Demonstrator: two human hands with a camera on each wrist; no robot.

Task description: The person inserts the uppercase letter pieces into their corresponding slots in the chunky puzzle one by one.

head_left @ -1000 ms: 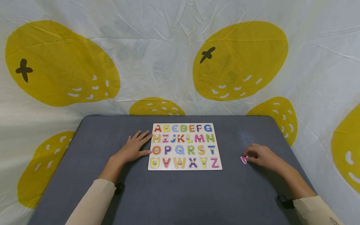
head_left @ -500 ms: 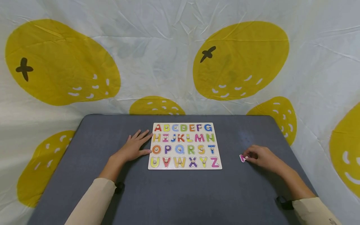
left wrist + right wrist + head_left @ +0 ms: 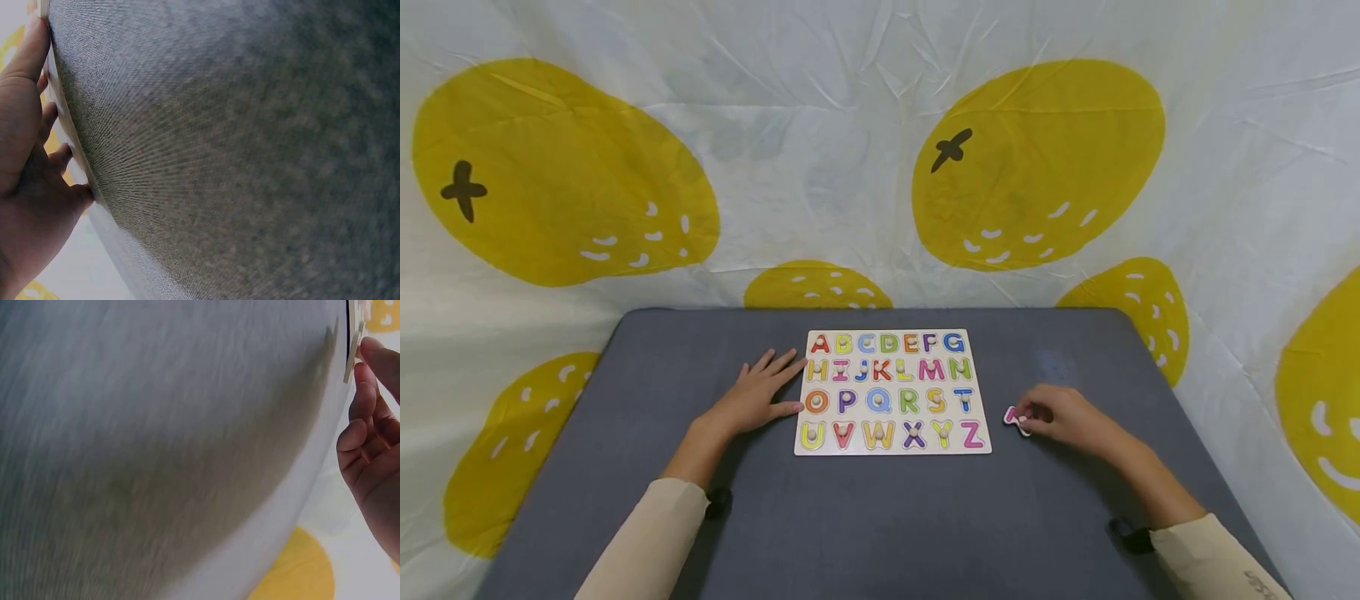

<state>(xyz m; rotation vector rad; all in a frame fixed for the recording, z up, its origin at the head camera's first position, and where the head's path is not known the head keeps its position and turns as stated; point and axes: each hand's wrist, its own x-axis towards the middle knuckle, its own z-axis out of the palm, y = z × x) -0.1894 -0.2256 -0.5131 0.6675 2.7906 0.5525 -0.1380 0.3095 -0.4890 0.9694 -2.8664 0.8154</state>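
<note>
A wooden alphabet puzzle board [image 3: 891,421] lies flat on the dark grey table, with colourful letters in rows and small knobs on most of them. The pink Z [image 3: 972,434] at its lower right corner shows no knob. With fingers spread, my left hand [image 3: 754,398] rests on the table, thumb and index fingertips touching the board's left edge. Just right of the board, my right hand [image 3: 1060,417] pinches a pink letter puzzle piece [image 3: 1012,416] by its knob, between thumb and fingers. Fingers hide part of the piece; in the right wrist view its thin edge [image 3: 354,357] shows.
The grey table [image 3: 880,525] extends around the board on all sides. Behind it hangs a white cloth [image 3: 820,183] with large yellow fruit prints. Dark wrist straps [image 3: 720,502] sit at both sleeve cuffs.
My right hand has moved left across the table toward the board, carrying the pink letter puzzle piece, which has turned slightly. The left hand and the board stay in place.
</note>
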